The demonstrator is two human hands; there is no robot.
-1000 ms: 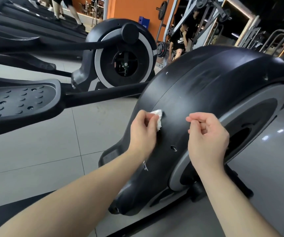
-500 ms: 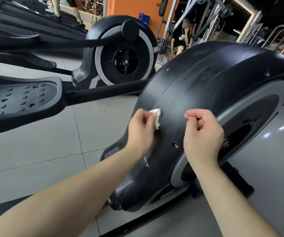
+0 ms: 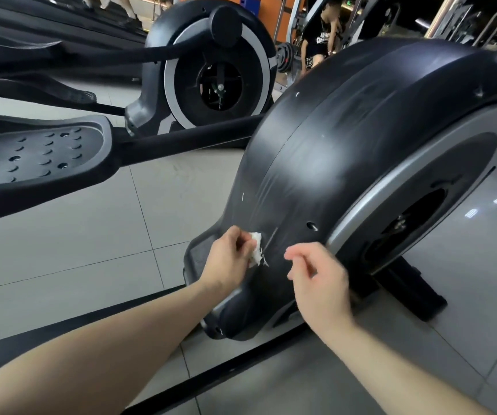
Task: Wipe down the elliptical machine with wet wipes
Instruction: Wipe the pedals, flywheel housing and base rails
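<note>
Left hand (image 3: 226, 259) pinches wet wipe (image 3: 255, 251) against elliptical housing (image 3: 346, 163) — right hand (image 3: 319, 280) alongside, blurred, loosely curled, empty.

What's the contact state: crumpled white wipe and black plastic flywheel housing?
Touching. Head view: the left hand presses the crumpled white wipe against the black plastic flywheel housing; no gap shows.

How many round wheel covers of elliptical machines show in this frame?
2. The near cover, centre right, which the left hand rubs with a wipe; the far cover, top centre, behind it. Others may lie out of frame.
</note>
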